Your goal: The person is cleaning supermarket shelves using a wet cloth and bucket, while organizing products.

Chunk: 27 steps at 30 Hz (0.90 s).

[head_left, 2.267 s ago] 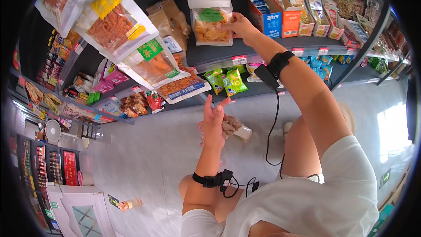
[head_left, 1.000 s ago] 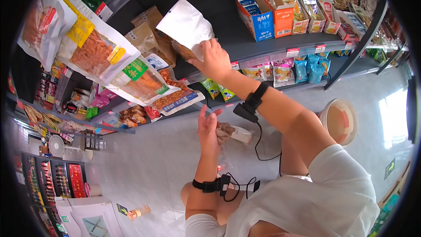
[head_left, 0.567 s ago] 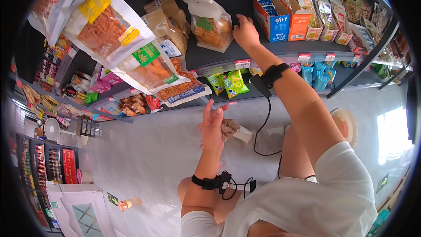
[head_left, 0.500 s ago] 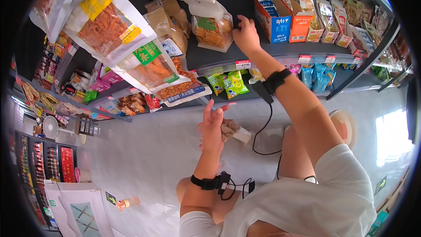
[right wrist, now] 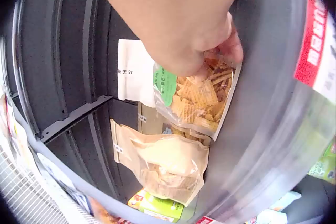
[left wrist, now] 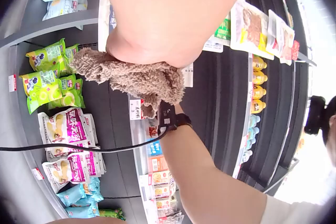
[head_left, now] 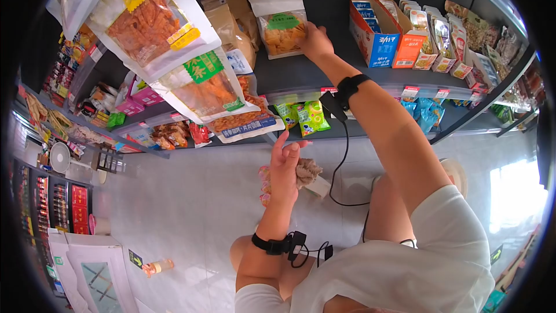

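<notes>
A clear-fronted snack bag (head_left: 282, 33) with a white top and green label stands upright on the shelf. My right hand (head_left: 317, 42) pinches its right side, thumb and fingers at the edge. In the right wrist view, fingers (right wrist: 229, 50) lie over the side of the bag (right wrist: 197, 98), partly hiding the chips. My left hand (head_left: 284, 175) is low in front of the shelves, holding a brown fluffy cloth (head_left: 307, 173); the cloth (left wrist: 136, 79) hangs below that hand in the left wrist view, where its fingers are hidden.
Brown paper bags (head_left: 231, 26) stand left of the snack bag. Large hanging packets (head_left: 153, 26) jut out at the left. Blue and orange boxes (head_left: 379, 46) are on the right. Green packets (head_left: 313, 117) lie on the lower shelf, and a bottle (head_left: 158, 266) is on the floor.
My right hand has moved left from beside the bag onto its right side. The bag's folded white top now stands straight, its front turned more toward the head camera. The left hand still has the cloth.
</notes>
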### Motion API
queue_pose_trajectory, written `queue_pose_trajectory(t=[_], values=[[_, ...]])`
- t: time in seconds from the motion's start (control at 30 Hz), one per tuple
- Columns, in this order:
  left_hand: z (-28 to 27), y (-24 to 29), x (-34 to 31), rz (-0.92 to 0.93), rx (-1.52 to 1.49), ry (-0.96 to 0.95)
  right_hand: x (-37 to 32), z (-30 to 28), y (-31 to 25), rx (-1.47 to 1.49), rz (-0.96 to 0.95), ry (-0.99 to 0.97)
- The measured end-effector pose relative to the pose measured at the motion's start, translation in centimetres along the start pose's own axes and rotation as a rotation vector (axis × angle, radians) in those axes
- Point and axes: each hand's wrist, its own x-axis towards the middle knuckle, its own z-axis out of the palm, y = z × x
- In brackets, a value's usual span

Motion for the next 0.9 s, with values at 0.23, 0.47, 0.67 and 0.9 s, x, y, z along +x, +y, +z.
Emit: queue_pose_trajectory(t=[0.23,0.47,0.67,0.9], values=[[0.2,0.1,1.4,0.004,0.038,-0.003,2.7,1.0,-1.3,-0.039,0.085,-0.016],[0.3,0.0,2.1,0.022,0.041,0.03,3.4,0.9,-1.3,-0.034,0.095,-0.061],[0.1,0.2,1.5,0.046,0.047,-0.005,0.2,0.5,-1.9,-0.018,-0.015,0.252],[-0.3,0.9,-0.1,0.106,0.088,0.083,-15.1,-1.9,-0.3,0.595,-0.566,-0.063]])
